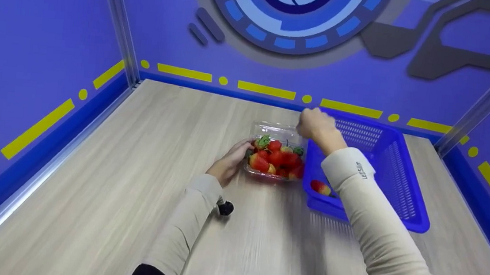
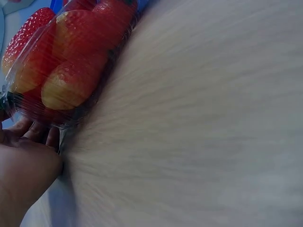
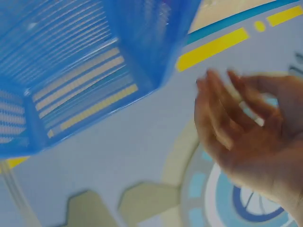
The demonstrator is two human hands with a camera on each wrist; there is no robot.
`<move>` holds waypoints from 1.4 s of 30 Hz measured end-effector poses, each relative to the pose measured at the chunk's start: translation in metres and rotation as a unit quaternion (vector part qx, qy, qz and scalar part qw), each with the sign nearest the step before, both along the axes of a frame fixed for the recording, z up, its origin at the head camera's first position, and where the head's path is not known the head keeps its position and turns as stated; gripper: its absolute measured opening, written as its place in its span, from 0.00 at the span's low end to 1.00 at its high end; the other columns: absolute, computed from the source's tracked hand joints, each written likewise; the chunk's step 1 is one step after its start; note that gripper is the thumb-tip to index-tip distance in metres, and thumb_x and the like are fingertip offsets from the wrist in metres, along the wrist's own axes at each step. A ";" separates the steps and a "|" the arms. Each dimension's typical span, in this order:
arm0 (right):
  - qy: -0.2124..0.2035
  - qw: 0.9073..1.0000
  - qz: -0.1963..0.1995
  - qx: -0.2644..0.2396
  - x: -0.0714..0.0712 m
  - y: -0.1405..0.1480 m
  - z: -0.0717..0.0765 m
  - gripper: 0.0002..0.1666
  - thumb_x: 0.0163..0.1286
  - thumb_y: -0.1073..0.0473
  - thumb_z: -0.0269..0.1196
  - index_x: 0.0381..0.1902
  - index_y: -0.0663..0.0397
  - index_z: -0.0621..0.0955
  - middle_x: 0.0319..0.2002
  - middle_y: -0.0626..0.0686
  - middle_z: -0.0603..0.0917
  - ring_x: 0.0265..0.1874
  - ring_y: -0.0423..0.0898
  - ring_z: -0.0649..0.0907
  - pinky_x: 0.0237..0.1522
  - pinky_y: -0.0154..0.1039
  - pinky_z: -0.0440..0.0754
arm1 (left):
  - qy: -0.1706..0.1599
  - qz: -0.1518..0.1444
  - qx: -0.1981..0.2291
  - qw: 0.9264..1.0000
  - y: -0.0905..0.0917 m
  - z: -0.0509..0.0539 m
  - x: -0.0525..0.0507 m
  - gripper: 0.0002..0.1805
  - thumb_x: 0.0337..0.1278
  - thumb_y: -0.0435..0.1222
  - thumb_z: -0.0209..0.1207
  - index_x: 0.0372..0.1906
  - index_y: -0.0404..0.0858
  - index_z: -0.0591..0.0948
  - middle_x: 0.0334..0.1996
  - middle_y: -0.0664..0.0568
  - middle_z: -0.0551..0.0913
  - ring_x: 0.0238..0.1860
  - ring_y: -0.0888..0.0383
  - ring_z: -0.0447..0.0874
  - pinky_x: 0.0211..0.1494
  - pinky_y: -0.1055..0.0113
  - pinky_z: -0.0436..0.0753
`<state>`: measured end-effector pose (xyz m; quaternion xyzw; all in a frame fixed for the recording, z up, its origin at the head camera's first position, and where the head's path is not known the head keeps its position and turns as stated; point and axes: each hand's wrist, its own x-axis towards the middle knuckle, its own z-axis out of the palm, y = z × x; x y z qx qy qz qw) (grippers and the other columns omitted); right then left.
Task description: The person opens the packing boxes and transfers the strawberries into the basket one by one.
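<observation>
A clear plastic box (image 1: 264, 173) full of strawberries (image 1: 275, 158) sits mid-table, its transparent lid (image 1: 272, 130) folded back behind it. My left hand (image 1: 232, 158) grips the box's left side; in the left wrist view the fingers (image 2: 35, 132) lie against the end wall, the thumb mostly out of sight. Above the left rim of a blue plastic basket (image 1: 419, 221), my right hand (image 1: 317, 126) hangs in the air, blurred. The right wrist view shows its fingers loosely bent, nothing between them. One strawberry (image 1: 320, 187) lies in the basket's near left corner.
The basket stands directly right of the box on a light wood table (image 1: 151, 147). Blue panels (image 1: 251, 67) close off the back and both sides. A small black knob-like object (image 1: 225, 208) is attached at the left wrist.
</observation>
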<state>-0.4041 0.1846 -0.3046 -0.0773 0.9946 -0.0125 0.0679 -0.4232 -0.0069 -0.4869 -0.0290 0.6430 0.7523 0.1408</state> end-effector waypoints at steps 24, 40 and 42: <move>-0.206 0.970 0.059 0.113 0.025 -0.023 -0.010 0.41 0.59 0.72 0.66 0.72 0.48 0.74 0.56 0.58 0.80 0.44 0.51 0.76 0.37 0.39 0.84 | -0.002 -0.011 0.002 1.000 -0.009 0.001 0.003 0.30 0.68 0.33 0.47 0.75 0.40 0.69 0.79 0.45 0.62 0.81 0.47 0.55 0.82 0.55 0.54; -0.117 0.981 0.058 0.143 0.015 -0.041 -0.040 0.23 0.60 0.60 0.69 0.54 0.61 0.83 0.60 0.60 0.84 0.61 0.58 0.79 0.72 0.65 0.60 | 0.003 -0.017 0.012 1.000 -0.004 0.001 -0.001 0.29 0.68 0.32 0.46 0.74 0.38 0.70 0.77 0.44 0.65 0.81 0.48 0.55 0.83 0.56 0.52; -0.124 0.980 0.063 0.142 0.011 -0.042 -0.042 0.24 0.59 0.58 0.72 0.53 0.61 0.83 0.59 0.60 0.84 0.60 0.57 0.79 0.70 0.60 0.64 | 0.005 -0.015 0.009 1.000 -0.003 0.000 0.000 0.29 0.68 0.32 0.46 0.73 0.37 0.70 0.76 0.43 0.65 0.80 0.48 0.56 0.83 0.56 0.54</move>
